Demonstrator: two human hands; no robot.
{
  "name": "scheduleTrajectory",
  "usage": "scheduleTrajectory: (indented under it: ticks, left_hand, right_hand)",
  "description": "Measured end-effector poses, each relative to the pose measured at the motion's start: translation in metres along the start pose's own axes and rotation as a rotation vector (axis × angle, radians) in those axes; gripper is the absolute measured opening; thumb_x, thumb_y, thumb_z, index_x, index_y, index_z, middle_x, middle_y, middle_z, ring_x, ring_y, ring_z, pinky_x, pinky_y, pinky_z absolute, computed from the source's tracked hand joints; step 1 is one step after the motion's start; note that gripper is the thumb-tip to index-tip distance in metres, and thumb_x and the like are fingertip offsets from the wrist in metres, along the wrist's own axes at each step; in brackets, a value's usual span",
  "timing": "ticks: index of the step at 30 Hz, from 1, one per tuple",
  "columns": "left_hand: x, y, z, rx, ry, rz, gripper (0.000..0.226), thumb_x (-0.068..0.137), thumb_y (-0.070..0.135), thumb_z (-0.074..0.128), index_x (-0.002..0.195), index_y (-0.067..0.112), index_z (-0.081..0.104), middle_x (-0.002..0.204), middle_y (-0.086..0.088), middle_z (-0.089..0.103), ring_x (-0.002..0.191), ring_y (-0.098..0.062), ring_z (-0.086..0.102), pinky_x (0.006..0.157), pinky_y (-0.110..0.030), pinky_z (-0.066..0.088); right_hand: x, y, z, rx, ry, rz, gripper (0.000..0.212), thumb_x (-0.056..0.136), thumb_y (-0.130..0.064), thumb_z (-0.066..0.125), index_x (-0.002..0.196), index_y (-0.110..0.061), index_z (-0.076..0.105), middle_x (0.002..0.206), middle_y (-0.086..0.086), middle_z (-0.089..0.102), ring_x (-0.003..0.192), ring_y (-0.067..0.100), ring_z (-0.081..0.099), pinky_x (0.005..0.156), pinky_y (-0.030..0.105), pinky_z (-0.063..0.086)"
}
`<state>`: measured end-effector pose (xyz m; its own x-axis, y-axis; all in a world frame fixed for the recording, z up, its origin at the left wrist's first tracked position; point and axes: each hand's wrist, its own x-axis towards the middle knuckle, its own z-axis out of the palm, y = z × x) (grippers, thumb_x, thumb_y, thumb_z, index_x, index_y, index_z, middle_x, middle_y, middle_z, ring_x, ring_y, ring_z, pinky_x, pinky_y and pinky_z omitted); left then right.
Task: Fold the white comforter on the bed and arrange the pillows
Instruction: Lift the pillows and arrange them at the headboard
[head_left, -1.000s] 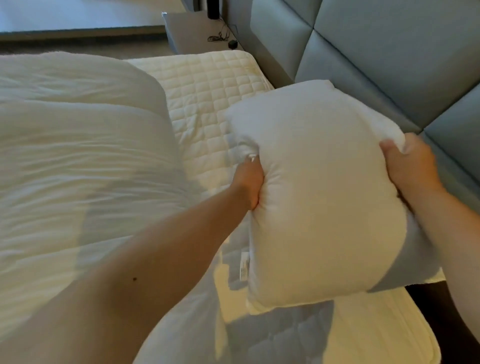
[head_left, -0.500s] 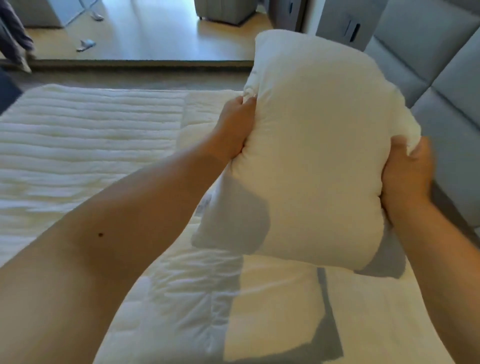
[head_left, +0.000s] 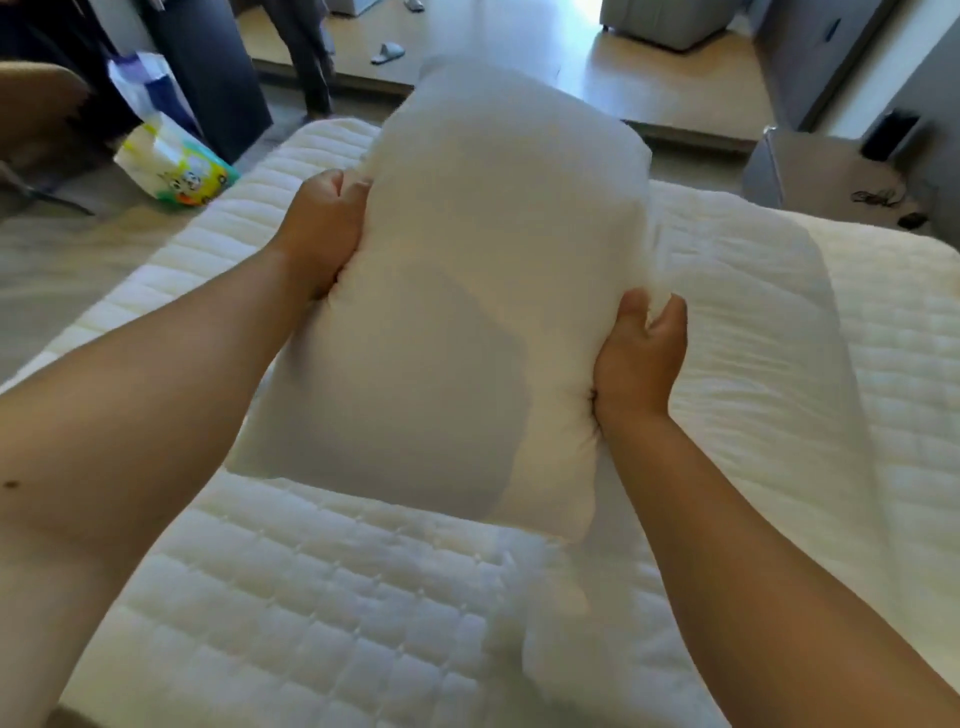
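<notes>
Gripping the pillow (head_left: 467, 291) between them, left hand (head_left: 322, 228) and right hand (head_left: 641, 358) clutch its opposite edges.

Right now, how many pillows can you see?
1. The white pillow is held up over the bed, with the left hand gripping its left edge and the right hand its right edge. Others may lie out of view or behind it.

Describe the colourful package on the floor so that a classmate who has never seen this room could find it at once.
Start at the quilted white bed and go to its far left corner. On the floor just beyond lies a soft plastic package. It is the only brightly printed thing there, white with yellow and green, beside dark furniture.
</notes>
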<state>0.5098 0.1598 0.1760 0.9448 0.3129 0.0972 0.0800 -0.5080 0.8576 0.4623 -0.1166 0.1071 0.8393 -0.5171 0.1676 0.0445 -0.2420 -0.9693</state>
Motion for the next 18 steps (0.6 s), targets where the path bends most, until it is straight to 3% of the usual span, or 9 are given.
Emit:
scheduleTrajectory:
  ticks: [4, 6, 9, 12, 15, 18]
  left_hand:
    - [0.011, -0.084, -0.029, 0.090, 0.050, -0.037, 0.031, 0.097, 0.034, 0.049, 0.073, 0.015, 0.048, 0.070, -0.003, 0.047, 0.063, -0.014, 0.041, 0.059, -0.033, 0.034]
    - [0.009, -0.134, -0.029, 0.151, 0.011, -0.109, 0.032, 0.096, 0.038, 0.049, 0.077, 0.011, 0.049, 0.075, -0.010, 0.049, 0.069, -0.021, 0.045, 0.061, -0.036, 0.034]
    - [-0.009, -0.210, -0.014, 0.323, -0.117, -0.287, 0.033, 0.101, 0.034, 0.045, 0.105, 0.003, 0.057, 0.107, -0.022, 0.060, 0.097, -0.032, 0.056, 0.075, -0.036, 0.036]
    - [-0.043, -0.287, -0.014, 0.327, -0.262, -0.565, 0.056, 0.102, 0.047, 0.035, 0.141, 0.008, 0.045, 0.147, -0.021, 0.046, 0.131, -0.035, 0.046, 0.103, -0.040, 0.037]
    - [-0.056, -0.352, -0.026, 0.202, -0.263, -0.752, 0.102, 0.074, 0.090, 0.022, 0.142, 0.018, 0.049, 0.143, -0.014, 0.053, 0.129, -0.033, 0.051, 0.110, -0.051, 0.037]
    - [-0.063, -0.352, -0.035, 0.151, -0.286, -0.804, 0.098, 0.080, 0.086, 0.023, 0.140, 0.015, 0.054, 0.140, -0.013, 0.056, 0.130, -0.030, 0.051, 0.113, -0.048, 0.035]
  right_hand:
    - [-0.050, 0.040, 0.063, -0.038, -0.060, 0.097, 0.030, 0.099, -0.034, 0.044, 0.108, -0.007, 0.053, 0.103, 0.008, 0.063, 0.097, 0.024, 0.060, 0.091, 0.043, 0.048]
    - [-0.077, 0.072, 0.084, -0.117, -0.124, 0.168, 0.027, 0.099, -0.033, 0.044, 0.108, -0.009, 0.053, 0.104, 0.010, 0.064, 0.099, 0.028, 0.061, 0.090, 0.044, 0.048]
    - [-0.111, 0.139, 0.100, -0.402, -0.404, 0.492, 0.030, 0.097, -0.027, 0.046, 0.116, -0.005, 0.052, 0.116, 0.019, 0.061, 0.107, 0.035, 0.058, 0.091, 0.041, 0.047]
    - [-0.137, 0.189, 0.093, -0.605, -0.736, 0.755, 0.037, 0.097, -0.034, 0.047, 0.116, -0.002, 0.055, 0.122, 0.021, 0.060, 0.108, 0.035, 0.059, 0.090, 0.038, 0.049]
    - [-0.150, 0.198, 0.097, -0.597, -0.710, 0.736, 0.052, 0.098, -0.046, 0.043, 0.122, -0.001, 0.051, 0.124, 0.021, 0.059, 0.109, 0.035, 0.057, 0.092, 0.037, 0.045]
    - [-0.156, 0.191, 0.110, -0.583, -0.631, 0.695, 0.049, 0.102, -0.040, 0.035, 0.131, -0.002, 0.045, 0.133, 0.020, 0.054, 0.121, 0.037, 0.051, 0.097, 0.038, 0.038]
